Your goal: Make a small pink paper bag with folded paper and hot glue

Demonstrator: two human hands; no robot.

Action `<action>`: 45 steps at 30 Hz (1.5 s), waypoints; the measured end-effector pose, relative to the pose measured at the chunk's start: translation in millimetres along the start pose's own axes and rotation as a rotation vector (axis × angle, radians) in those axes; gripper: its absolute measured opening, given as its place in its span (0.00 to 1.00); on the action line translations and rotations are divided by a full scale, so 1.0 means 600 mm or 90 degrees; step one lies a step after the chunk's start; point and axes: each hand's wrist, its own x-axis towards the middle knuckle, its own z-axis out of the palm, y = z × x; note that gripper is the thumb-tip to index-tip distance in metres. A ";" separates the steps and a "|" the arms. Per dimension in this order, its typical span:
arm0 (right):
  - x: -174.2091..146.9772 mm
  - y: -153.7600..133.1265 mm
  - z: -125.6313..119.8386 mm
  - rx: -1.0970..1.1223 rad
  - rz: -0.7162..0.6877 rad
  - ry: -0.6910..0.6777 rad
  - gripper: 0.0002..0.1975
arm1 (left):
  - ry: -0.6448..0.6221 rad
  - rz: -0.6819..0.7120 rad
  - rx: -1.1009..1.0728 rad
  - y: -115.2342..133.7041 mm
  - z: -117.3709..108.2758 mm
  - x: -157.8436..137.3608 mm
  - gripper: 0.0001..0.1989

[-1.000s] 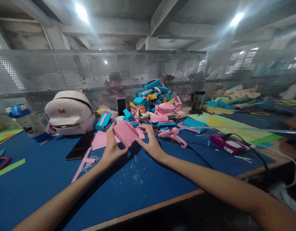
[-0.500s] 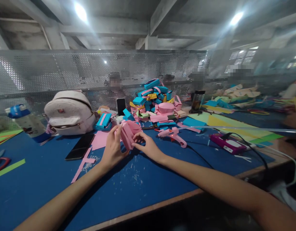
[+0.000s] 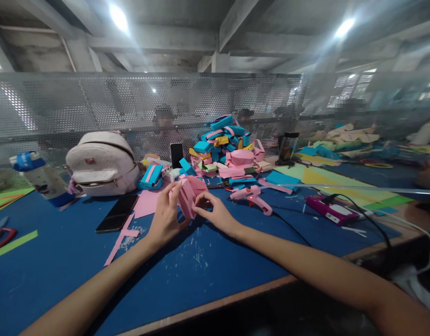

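A folded pink paper box is held slightly tilted above the blue table. My left hand grips it from the left, fingers behind and thumb low at its near edge. At its right side, my right hand pinches the lower edge between thumb and fingers. Just to the right lies a pink hot glue gun with a small red light and a glue stick in its back. Pink paper and a pink strip lie left of my hands.
Behind stands a pile of blue, pink and yellow paper pieces. On the left are a white backpack, a black phone, a bottle and scissors. A purple power bank with cables is at the right.
The pink box has turned slightly in my hands, and my right fingers have shifted a little along its edge. Nothing else on the table has visibly moved.
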 end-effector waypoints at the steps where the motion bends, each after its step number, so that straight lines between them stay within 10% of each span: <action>1: 0.001 -0.001 0.000 0.003 0.004 0.001 0.06 | -0.001 0.002 0.001 0.001 0.000 0.000 0.52; 45: 0.003 0.008 -0.002 0.100 0.095 0.037 0.13 | 0.005 0.034 0.035 -0.004 0.002 0.001 0.53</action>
